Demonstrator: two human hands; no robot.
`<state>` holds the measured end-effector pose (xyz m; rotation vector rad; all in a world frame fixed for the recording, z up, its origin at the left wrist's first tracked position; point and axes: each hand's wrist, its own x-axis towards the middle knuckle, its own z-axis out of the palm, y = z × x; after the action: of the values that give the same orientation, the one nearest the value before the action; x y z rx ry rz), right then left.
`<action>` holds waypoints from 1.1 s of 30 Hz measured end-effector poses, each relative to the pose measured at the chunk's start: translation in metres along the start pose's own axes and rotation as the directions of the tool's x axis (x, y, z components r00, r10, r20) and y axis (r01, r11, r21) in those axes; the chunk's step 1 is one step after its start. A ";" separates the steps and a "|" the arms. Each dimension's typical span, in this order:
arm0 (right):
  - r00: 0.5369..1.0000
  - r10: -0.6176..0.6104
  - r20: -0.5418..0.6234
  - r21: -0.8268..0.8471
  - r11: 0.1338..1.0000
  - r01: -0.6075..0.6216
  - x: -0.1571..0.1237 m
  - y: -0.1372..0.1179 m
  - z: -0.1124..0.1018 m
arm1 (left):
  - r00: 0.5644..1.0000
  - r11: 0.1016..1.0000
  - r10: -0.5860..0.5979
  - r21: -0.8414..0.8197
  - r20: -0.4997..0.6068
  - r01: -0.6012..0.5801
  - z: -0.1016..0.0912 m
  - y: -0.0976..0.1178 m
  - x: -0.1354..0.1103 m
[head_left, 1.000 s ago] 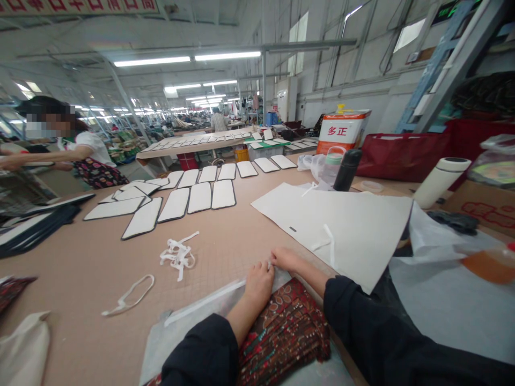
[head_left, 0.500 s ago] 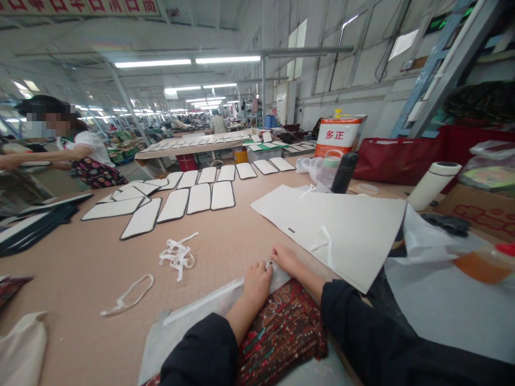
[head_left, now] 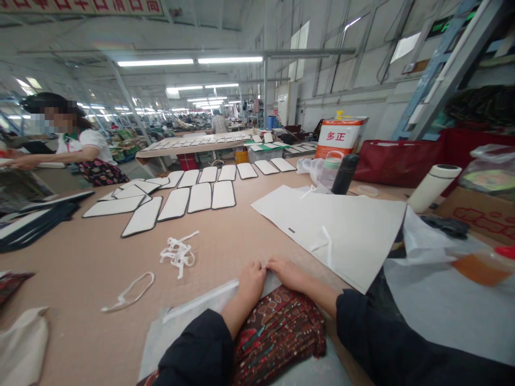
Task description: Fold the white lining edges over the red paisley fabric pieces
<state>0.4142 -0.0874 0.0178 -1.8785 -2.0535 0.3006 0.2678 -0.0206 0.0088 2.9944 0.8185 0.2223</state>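
Observation:
My left hand (head_left: 250, 280) and my right hand (head_left: 284, 271) meet at the far edge of a clear plastic bag (head_left: 189, 316) that lies on the tan table (head_left: 88, 262). Both hands have their fingers curled and pinched on the bag's white zip strip. A folded stack of dark red patterned fabric (head_left: 277, 332) sits in the bag under my forearms. Black sleeves cover both arms.
A large white sheet (head_left: 341, 225) lies right of my hands. White tape scraps (head_left: 177, 252) and a loop (head_left: 126, 292) lie to the left. Rows of white black-edged panels (head_left: 177, 201) fill the far table. Bottles (head_left: 344, 171), a tin (head_left: 341, 136) and a white flask (head_left: 432, 187) stand at right. A co-worker (head_left: 76, 145) stands at far left.
My two hands have drawn slightly nearer to me along the bag's edge and come closer together. The co-worker has shifted a little.

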 end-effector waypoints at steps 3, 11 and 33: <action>0.998 -0.056 0.042 -0.055 0.997 0.059 -0.008 -0.006 -0.002 | 0.993 0.990 0.111 0.085 0.038 -0.114 -0.005 -0.002 -0.007; 0.991 -0.054 0.126 -0.120 0.990 0.069 -0.010 -0.009 -0.007 | 0.987 0.988 0.120 0.083 0.106 -0.129 -0.020 -0.048 -0.056; 0.980 -0.056 0.190 -0.226 0.969 0.099 0.047 -0.097 0.022 | 0.909 0.867 -0.413 -0.287 0.048 0.409 -0.023 -0.098 -0.105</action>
<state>0.3131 -0.0493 0.0389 -1.9609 -2.3712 0.2249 0.1251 0.0104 0.0113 2.4760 1.2744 0.3173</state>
